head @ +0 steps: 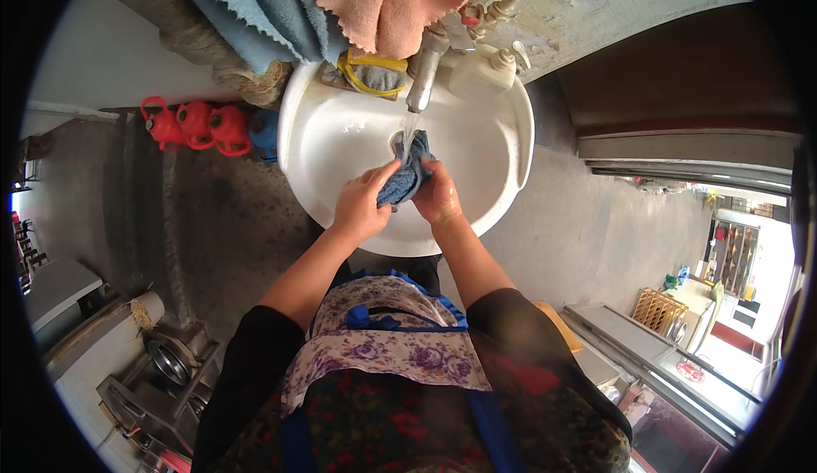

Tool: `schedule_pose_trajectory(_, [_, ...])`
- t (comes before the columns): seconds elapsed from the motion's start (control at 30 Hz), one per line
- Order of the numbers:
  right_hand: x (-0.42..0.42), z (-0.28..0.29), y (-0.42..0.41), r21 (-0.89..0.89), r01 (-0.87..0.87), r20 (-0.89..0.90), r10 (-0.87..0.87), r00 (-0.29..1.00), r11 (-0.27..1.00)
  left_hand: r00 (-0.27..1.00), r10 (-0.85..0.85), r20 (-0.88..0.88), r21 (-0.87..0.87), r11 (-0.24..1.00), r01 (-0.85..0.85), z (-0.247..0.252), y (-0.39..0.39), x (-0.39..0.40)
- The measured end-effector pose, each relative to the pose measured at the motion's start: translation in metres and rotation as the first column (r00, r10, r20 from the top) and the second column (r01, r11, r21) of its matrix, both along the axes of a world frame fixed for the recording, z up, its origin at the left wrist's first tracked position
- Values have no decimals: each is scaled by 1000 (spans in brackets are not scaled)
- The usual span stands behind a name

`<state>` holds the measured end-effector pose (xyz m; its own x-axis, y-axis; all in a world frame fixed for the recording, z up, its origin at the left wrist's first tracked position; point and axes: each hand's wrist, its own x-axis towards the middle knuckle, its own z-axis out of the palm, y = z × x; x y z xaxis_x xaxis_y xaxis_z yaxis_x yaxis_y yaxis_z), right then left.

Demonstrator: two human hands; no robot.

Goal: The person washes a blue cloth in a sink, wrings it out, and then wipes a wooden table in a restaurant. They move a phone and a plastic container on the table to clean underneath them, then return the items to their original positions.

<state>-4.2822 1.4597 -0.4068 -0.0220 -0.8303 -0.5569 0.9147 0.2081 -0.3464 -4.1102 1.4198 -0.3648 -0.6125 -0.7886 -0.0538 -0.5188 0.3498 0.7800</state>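
A bunched blue cloth (401,183) is gripped between my two hands over a white washbasin (319,147). My left hand (364,198) holds its left side, with the thumb along the top. On the opposite side, my right hand (440,193) has hold of the cloth and looks wet. Water runs from a metal tap (424,84) onto the cloth's upper end. Part of the drain opening shows beside the cloth; the fabric hides the rest.
Blue towels (255,13) and peach towels (383,1) hang above the basin. A white plastic jug (484,72) and a yellow-edged item (376,74) sit on its back rim. Red jugs (194,125) and a blue jug (263,133) stand on the left. A dark panel (676,71) rises at right.
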Motion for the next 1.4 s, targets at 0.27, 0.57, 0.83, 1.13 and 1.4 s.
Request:
schedule_pose_trajectory(0.27, [7, -14, -15, 248, -113, 48, 105, 993, 962, 981, -191, -28, -133, 974, 185, 33, 15, -12])
schedule_pose_trajectory(0.57, [31, 24, -38, 287, -37, 65, 19, 998, 957, 855, 481, 197, -5, 872, -489, -21, -21, -51])
schedule_pose_trajectory(0.83, [17, -15, -21, -123, -6, 307, 44, 951, 992, 998, -44, -39, -465, 885, 21, 21, -2, -57])
schedule_pose_trajectory(1.13, [5, -75, -10, 72, -62, -310, 81, 947, 996, 996, 89, 18, -381, 922, -75, 27, -4, -62])
schedule_pose_trajectory(1.4, [17, -39, -16, 195, -133, -585, 225, 780, 972, 945, 259, 201, -348, 920, -178, 3, -29, -63])
